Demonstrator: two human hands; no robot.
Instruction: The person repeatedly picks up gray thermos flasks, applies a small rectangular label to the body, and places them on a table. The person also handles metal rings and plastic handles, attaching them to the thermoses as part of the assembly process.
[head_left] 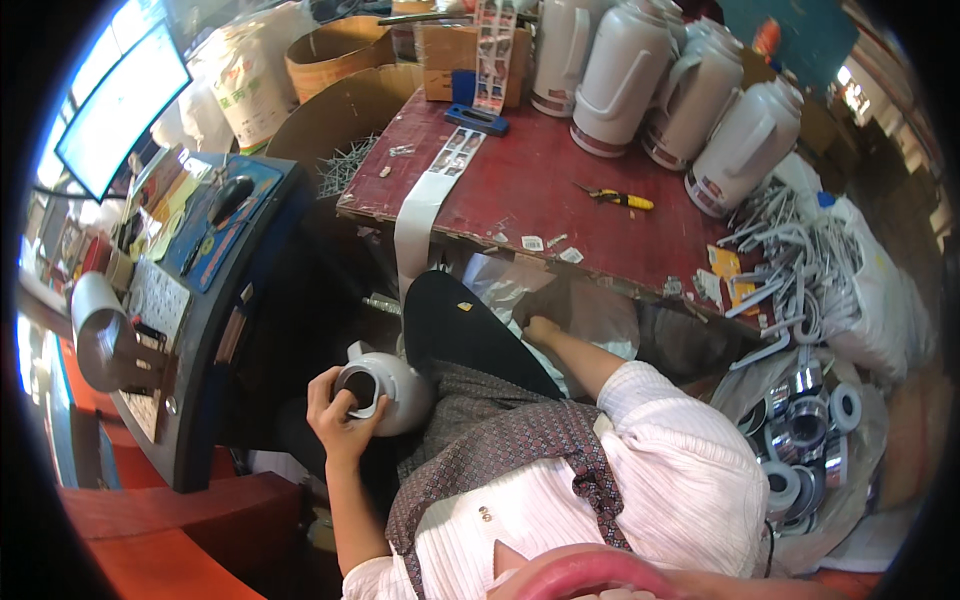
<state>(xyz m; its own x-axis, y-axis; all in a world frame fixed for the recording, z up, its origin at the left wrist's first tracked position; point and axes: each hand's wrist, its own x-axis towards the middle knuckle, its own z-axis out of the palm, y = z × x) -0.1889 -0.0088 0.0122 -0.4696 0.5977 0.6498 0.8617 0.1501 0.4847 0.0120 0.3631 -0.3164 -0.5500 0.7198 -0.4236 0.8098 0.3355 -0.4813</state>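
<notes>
My left hand (343, 420) is closed on the open mouth of a pale grey vacuum flask body (408, 395), with fingers hooked inside the neck. The flask lies tilted against my thigh, its opening toward my hand. My right hand (541, 330) is stretched out beside my knee, at a clear plastic bag (610, 320) under the front edge of the red table (540, 200). Its fingers look curled in; whatever they may hold is hidden.
Several grey flasks (622, 75) stand at the table's far right. A yellow-handled tool (622, 198) and a strip of labels (432, 190) lie on the table. Grey handles (800, 270) and ring parts (808, 420) fill bags at right. A monitor (125, 110) stands at left.
</notes>
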